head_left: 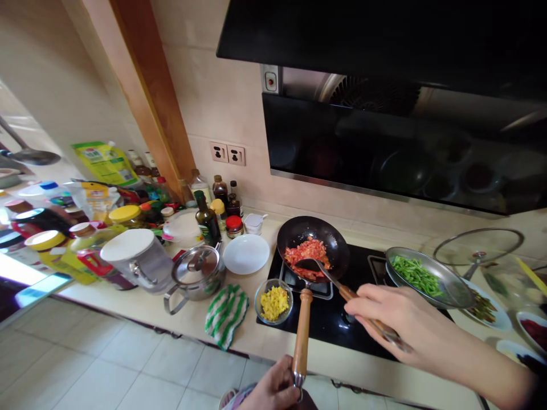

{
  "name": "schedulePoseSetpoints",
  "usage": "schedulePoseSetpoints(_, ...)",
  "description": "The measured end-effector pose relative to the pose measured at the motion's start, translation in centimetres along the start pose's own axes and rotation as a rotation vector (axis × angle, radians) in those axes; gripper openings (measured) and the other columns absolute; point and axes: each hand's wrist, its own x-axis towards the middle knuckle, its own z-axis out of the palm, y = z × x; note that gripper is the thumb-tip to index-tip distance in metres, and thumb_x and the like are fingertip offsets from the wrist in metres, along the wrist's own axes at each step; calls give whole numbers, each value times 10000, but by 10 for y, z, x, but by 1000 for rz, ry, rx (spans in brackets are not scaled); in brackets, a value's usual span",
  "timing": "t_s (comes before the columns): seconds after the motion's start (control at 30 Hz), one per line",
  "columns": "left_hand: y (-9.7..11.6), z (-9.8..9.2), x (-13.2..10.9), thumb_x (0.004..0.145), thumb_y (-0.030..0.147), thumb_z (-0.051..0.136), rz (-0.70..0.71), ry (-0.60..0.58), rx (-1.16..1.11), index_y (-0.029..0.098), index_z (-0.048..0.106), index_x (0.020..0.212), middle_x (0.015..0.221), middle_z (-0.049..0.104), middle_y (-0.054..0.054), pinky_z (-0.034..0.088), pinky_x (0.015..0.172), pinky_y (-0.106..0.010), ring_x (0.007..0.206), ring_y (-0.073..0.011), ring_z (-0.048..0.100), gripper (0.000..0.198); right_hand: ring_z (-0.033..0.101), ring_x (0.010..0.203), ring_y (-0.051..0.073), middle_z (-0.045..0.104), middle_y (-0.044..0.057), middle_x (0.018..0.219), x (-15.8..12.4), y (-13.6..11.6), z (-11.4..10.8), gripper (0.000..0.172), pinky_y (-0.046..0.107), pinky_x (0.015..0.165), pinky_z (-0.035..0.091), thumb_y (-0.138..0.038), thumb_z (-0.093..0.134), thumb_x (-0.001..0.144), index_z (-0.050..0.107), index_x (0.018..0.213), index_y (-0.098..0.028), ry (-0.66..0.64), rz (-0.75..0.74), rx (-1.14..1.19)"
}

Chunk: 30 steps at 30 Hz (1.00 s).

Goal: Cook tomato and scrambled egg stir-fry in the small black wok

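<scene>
My left hand [276, 388] is closed round the lower end of the wooden handle of a black wok [337, 250]. The wok sits on the left burner with chopped red tomato [310, 251] in it. My right hand [391, 313] grips the wooden handle of a metal spatula [331, 275], whose head rests in the tomato and is partly covered by it. Left of the wok handle, a glass bowl [257, 304] holds yellow pieces that look like scrambled egg [274, 303]. A green and white striped cloth [227, 315] lies beside that bowl.
On the right burner stands a pan [459, 290] of chopped greens. Plates of food and a glass lid [478, 246] are farther right. Left are a white plate [247, 254], a lidded steel pot [199, 272], a pitcher [137, 259] and several bottles. A range hood [376, 34] hangs above.
</scene>
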Motion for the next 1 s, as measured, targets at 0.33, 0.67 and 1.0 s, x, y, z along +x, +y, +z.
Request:
schedulePoseSetpoints(0.33, -4, 1, -3, 750, 521, 713, 9, -17, -35, 214, 421, 801, 731, 368, 57, 247, 604, -253, 660, -92, 335, 427, 663, 693, 179, 741, 18, 857, 39, 81, 32, 207, 289, 658, 482, -254, 527, 846, 717, 929, -269, 238, 402, 75)
schedulePoseSetpoints(0.67, -20, -2, 1, 677, 577, 746, 12, -15, -130, 223, 448, 813, 696, 371, 66, 181, 552, -254, 581, -72, 293, 482, 675, 506, 199, 671, 65, 559, 71, 137, 74, 291, 289, 483, 543, -304, 429, 880, 662, 903, -132, 604, 806, 620)
schedulePoseSetpoints(1.0, -19, -3, 3, 643, 544, 789, -24, 1, -176, 218, 475, 842, 718, 411, 55, 204, 586, -253, 600, -76, 329, 495, 716, 707, 216, 736, 83, 817, 6, 82, 105, 386, 325, 654, 598, -510, 588, 850, 681, 997, -165, 599, 586, 894)
